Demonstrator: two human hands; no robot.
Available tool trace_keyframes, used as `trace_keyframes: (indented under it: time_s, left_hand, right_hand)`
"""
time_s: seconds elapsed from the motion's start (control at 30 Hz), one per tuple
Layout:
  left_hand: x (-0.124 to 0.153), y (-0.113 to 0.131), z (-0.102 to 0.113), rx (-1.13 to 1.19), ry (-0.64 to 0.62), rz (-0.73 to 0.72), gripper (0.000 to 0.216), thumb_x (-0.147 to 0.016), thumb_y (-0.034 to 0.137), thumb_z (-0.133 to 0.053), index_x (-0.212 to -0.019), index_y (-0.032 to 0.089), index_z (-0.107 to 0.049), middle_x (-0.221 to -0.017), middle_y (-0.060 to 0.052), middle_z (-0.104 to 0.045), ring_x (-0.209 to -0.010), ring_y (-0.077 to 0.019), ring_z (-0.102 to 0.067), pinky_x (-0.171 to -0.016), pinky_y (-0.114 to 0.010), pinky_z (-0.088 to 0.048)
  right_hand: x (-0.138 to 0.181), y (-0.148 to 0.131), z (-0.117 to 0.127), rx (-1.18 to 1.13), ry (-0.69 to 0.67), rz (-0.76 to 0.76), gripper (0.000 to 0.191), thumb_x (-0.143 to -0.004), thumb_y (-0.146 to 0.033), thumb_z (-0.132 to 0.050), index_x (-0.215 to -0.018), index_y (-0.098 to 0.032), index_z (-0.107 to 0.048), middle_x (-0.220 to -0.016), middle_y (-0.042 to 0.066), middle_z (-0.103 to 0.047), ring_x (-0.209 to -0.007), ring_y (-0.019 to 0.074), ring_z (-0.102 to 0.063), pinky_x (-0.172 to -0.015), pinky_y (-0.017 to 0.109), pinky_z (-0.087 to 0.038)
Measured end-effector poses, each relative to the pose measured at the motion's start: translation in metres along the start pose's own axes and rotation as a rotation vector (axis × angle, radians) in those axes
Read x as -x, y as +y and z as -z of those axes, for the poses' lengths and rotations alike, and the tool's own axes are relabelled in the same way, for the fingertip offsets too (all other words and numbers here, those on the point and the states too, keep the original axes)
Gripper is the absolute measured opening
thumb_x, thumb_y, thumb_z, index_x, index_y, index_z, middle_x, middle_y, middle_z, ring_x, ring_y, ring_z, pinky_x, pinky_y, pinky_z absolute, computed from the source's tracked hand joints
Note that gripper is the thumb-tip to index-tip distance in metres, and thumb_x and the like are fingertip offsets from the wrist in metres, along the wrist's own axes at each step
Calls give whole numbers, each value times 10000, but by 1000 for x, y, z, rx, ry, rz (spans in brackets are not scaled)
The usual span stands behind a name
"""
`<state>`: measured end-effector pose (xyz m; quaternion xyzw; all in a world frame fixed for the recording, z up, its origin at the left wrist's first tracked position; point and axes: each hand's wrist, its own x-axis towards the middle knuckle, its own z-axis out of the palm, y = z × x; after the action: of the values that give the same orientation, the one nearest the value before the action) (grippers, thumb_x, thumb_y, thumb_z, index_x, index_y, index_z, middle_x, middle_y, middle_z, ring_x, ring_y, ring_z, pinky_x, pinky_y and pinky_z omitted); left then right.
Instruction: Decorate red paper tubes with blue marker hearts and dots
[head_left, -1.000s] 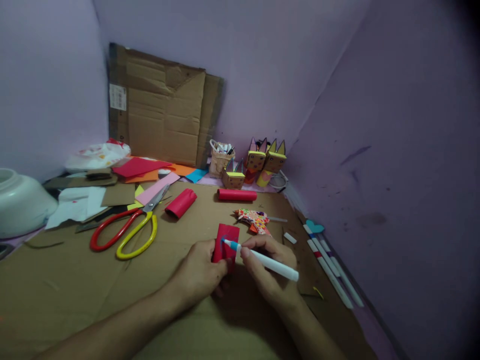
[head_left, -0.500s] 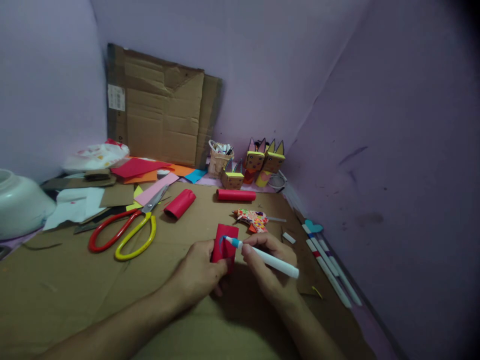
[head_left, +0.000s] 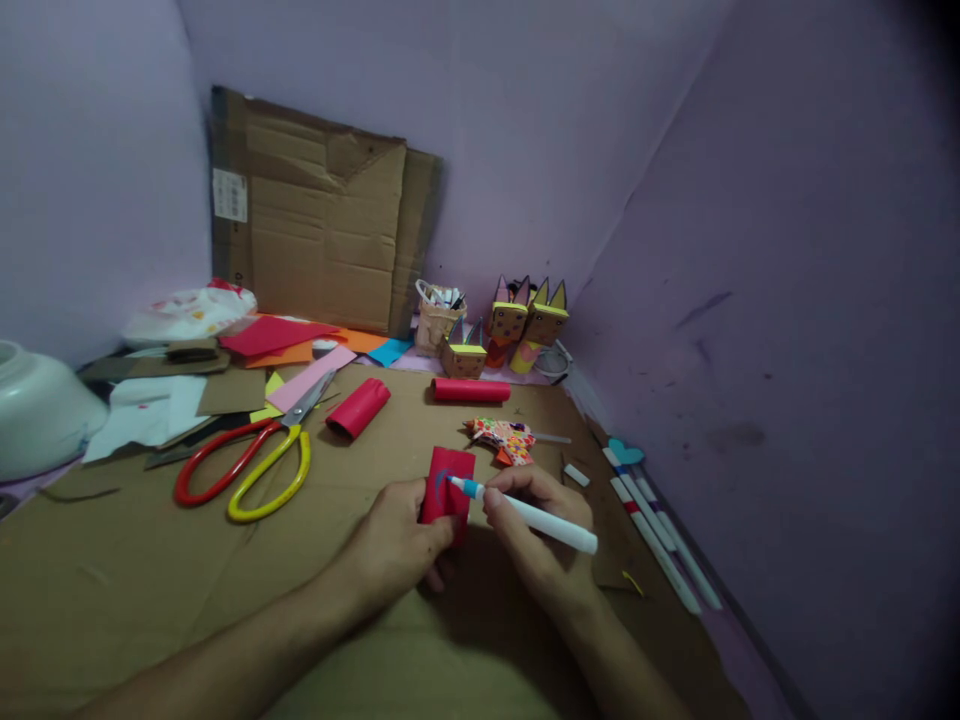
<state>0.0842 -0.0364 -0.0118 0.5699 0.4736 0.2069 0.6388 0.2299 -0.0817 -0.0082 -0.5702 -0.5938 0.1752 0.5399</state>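
My left hand grips a small red paper piece, thumb across its lower front, other fingers partly hidden behind it. A faint blue curved mark shows on the red surface. Held like a pen in my right hand is a white marker with a blue collar, its tip touching or very close to the red face. Just beyond the hands lies a glue gun with a flowery pattern. A white marker cap rests to the right of it.
Large scissors with red and yellow handles lie at left. Two red paper rolls are farther back. Several markers line the right edge. Cardboard animal figures and a pen cup stand by the wall. Paper scraps and a white bowl fill the left.
The marker tip has shifted slightly along the red paper, and the blue mark is more visible. Both hands keep their hold. The view has moved very slightly.
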Motion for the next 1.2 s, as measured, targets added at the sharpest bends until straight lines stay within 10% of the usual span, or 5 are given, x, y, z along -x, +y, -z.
trace_keyframes:
  time_s: [1.2]
  left_hand:
    - [0,-1,1,-4,-12,-19,94,-721,174,-577,-810,147,-563,-523,40,-562,-424,-118,-577,-389,-197,-482]
  right_hand:
    - [-1,-1,-2,-38,7,-28,116,-771,-271,-613,-704,-190,-661,-496,-21,-625,-405,108,-549,-388,185,-415]
